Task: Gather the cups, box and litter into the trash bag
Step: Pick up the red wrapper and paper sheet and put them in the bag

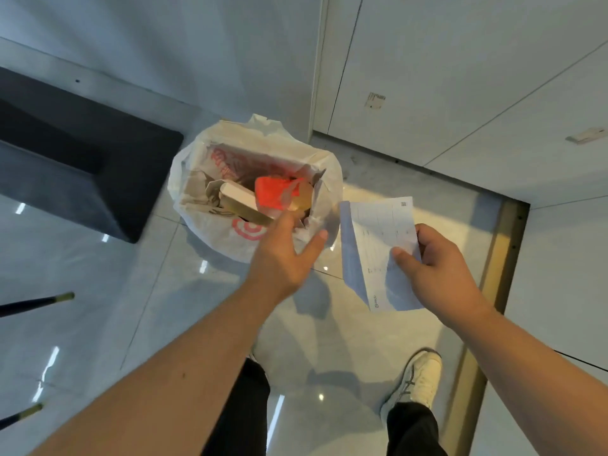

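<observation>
A white plastic trash bag (210, 238) with red print stands open on the glossy floor. Inside it lie a white and gold box (241, 200), a blurred red and tan cup (279, 192) and crumpled paper wrapping. My left hand (283, 258) hovers over the bag's near rim, fingers spread, with nothing in it; the cup sits just beyond its fingertips. To the right of the bag, my right hand (441, 268) pinches a folded white paper sheet (375, 251) by its right edge.
A dark bench or cabinet (82, 166) stands at the left. White cabinet doors (460, 77) rise at the back right, with a brass floor strip (490, 281) beside them. Two dark chair legs (33, 304) poke in at the lower left. My shoe (418, 380) is below.
</observation>
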